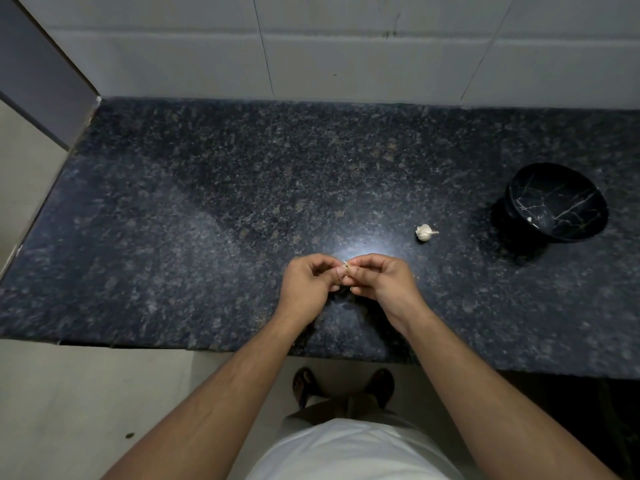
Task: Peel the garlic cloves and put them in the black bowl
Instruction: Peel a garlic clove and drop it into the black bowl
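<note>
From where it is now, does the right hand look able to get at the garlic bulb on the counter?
Probably yes. The bulb lies on bare counter just beyond and right of the right hand, nothing between. But that hand and the left hand both pinch a clove, so it must let go first.

There are no words, numbers, labels or signs to read anywhere in this picture.
</note>
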